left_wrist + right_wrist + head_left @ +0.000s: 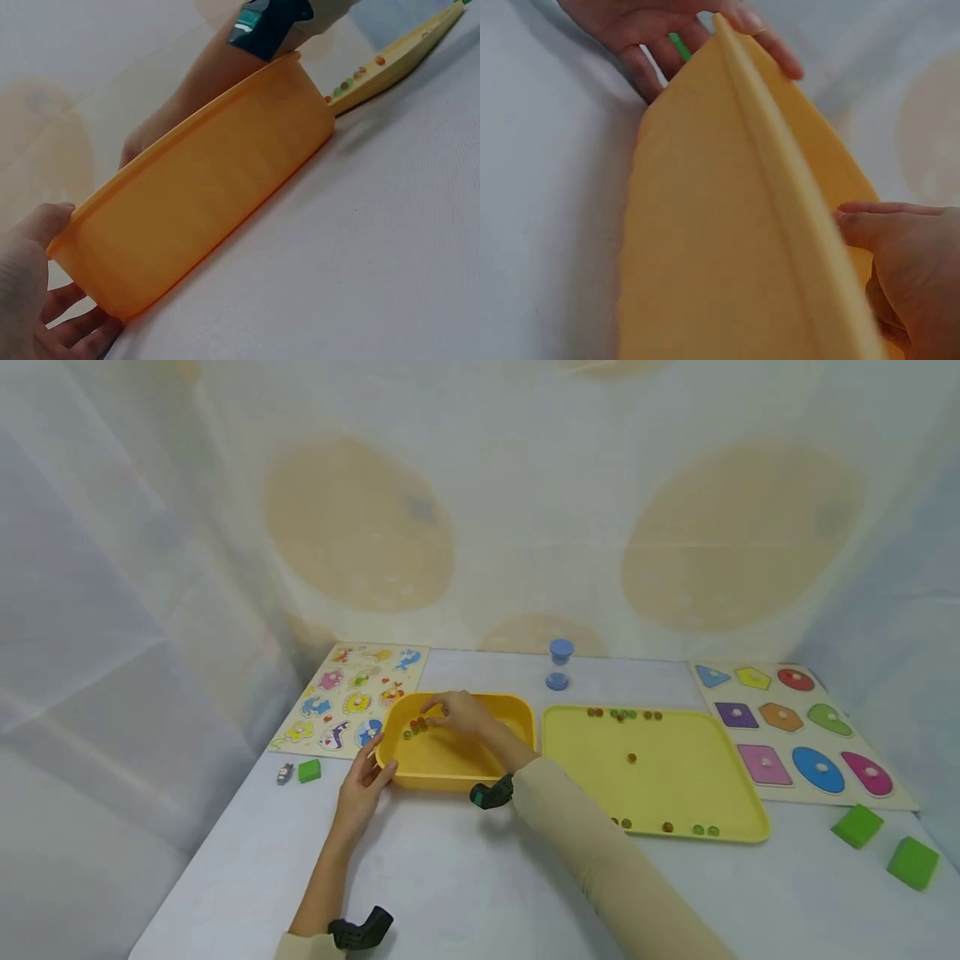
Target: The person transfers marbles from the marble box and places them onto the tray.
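Note:
A deep orange-yellow plastic bin [450, 782] stands on the white table. My left hand [365, 785] grips its near left corner; in the left wrist view the thumb [46, 223] lies on the rim and the fingers [79, 334] curl under the outer wall. My right hand [462, 714] reaches down into the bin, its fingertips right at a small group of glass marbles [417, 725] near the left wall. In the right wrist view the right hand [919, 270] has thumb and forefinger close together; the bin wall covers part of it, and I cannot tell if a marble is pinched.
Right of the bin lies a shallow yellow tray [697, 777] with several marbles along its edges and one marble [632, 758] mid-tray. An animal puzzle board [300, 714], a shape puzzle board [772, 693], a blue hourglass-shaped object [560, 653] and green blocks [857, 826] surround them.

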`<action>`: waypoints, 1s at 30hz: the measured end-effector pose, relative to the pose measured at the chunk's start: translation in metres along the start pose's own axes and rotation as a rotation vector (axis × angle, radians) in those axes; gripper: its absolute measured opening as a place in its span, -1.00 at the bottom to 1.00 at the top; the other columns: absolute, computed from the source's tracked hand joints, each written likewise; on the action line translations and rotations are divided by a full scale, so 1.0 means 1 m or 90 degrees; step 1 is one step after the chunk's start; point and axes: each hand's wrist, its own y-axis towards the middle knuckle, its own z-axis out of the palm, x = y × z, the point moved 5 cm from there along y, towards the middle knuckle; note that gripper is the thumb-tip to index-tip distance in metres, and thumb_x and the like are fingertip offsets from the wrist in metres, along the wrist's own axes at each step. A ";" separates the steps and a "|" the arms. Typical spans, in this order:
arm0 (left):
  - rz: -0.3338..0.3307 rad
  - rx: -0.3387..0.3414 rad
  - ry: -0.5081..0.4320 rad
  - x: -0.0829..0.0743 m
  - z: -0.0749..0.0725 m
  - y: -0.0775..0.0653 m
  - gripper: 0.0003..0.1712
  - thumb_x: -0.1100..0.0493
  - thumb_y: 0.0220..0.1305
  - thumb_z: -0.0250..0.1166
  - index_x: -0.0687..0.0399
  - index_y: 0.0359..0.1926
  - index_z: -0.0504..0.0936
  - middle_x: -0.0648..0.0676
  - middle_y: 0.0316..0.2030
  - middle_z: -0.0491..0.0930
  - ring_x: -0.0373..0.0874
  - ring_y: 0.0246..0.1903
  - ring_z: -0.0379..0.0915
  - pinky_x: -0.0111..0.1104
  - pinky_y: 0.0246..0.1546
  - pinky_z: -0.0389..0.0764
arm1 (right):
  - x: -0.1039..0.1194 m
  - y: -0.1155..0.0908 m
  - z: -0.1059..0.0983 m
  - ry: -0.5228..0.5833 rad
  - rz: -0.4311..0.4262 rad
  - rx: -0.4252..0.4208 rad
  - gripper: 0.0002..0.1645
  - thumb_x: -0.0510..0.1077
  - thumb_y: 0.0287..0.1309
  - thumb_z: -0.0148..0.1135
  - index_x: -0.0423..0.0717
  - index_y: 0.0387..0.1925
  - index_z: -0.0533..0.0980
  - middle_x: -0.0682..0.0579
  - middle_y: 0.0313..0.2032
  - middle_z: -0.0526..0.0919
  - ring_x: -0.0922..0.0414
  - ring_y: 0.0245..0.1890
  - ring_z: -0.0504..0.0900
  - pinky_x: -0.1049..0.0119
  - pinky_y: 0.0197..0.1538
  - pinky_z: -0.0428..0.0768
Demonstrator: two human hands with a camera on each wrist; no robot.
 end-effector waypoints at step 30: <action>0.018 -0.004 0.015 0.000 0.000 0.000 -0.40 -0.06 0.20 0.15 -0.54 0.23 0.17 -0.02 0.31 0.12 0.00 0.18 0.24 -0.21 0.10 0.39 | -0.070 -0.159 -0.117 -0.041 -0.049 -0.185 -0.78 0.02 0.04 0.23 0.05 -0.26 0.58 0.18 -0.80 0.12 0.27 -0.78 -0.01 0.44 -0.69 0.07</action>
